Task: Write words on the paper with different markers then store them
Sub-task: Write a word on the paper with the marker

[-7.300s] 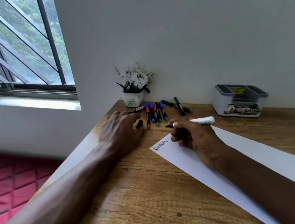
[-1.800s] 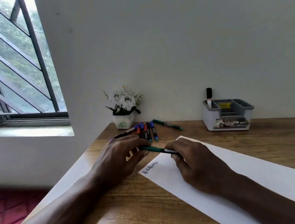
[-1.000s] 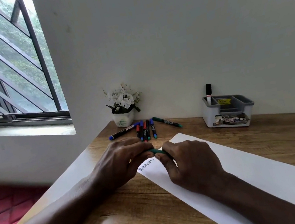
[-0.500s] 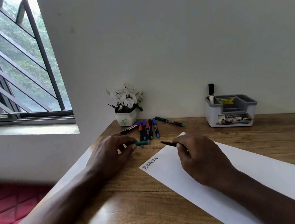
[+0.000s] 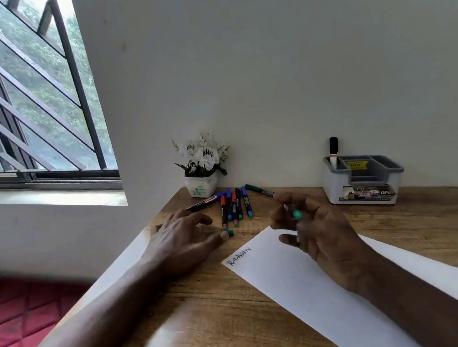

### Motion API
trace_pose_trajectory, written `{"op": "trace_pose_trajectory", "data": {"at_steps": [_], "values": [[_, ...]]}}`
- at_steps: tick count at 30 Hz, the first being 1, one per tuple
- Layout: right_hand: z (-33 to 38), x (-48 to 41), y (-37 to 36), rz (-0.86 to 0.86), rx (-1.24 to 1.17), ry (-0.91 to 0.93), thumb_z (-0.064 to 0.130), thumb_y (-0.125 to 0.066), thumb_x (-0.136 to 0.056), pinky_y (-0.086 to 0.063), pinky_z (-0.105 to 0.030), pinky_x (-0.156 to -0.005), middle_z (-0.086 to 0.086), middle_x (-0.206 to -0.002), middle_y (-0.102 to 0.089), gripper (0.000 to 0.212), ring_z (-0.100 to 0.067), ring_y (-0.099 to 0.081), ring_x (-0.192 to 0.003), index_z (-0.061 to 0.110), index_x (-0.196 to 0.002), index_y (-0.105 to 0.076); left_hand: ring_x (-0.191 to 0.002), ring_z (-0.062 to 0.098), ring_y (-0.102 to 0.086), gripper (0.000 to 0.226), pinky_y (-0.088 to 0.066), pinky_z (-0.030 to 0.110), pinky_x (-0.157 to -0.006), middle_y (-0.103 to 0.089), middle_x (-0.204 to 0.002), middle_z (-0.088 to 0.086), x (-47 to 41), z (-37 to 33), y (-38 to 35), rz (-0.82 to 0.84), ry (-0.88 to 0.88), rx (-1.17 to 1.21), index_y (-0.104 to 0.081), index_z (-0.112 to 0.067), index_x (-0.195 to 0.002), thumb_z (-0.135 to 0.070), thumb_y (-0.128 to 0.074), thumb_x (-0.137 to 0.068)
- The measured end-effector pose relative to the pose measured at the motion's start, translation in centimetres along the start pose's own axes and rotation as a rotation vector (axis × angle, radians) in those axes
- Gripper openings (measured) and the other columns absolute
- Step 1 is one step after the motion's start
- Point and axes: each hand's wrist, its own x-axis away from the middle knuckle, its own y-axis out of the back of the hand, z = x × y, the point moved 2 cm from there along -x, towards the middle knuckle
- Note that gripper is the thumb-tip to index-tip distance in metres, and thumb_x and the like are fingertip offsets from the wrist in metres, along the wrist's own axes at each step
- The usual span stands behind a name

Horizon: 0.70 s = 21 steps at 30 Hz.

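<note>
Marker (image 5: 297,214) blurred, mostly inside rt hand (image 5: 322,229)

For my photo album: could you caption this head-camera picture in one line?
Right hand, over the paper, grips a green marker; left hand rests beside a green cap.

Noted: two hands, two forearms, all bare. Left hand (image 5: 184,238): back in view, tendon ridges running toward the knuckles, short thumbnail. Right hand (image 5: 318,228): back in view too, fingers motion-blurred, nails unreadable. Wrists uncovered on both sides. Left forearm (image 5: 81,326): uncovered right down to the frame edge, soft sheen along its upper side. Right forearm (image 5: 416,303): likewise uncovered to the frame edge, mostly in shadow.
</note>
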Motion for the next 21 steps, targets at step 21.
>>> {"op": "trace_pose_trajectory", "data": {"at_steps": [21], "values": [[0.4, -1.6, -2.6, 0.133, 0.483, -0.234, 0.02, -0.05, -0.105, -0.058, -0.036, -0.074, -0.021, -0.096, -0.076, 0.028, -0.026, -0.07, -0.084, 0.007, -0.11, -0.074, -0.156, 0.019, -0.008, 0.124, -0.001, 0.056, -0.124, -0.004, -0.171, -0.005, -0.8, -0.4, -0.8, 0.267, -0.047, -0.14, -0.012, -0.036, -0.161, -0.103, -0.02, -0.057]]}}
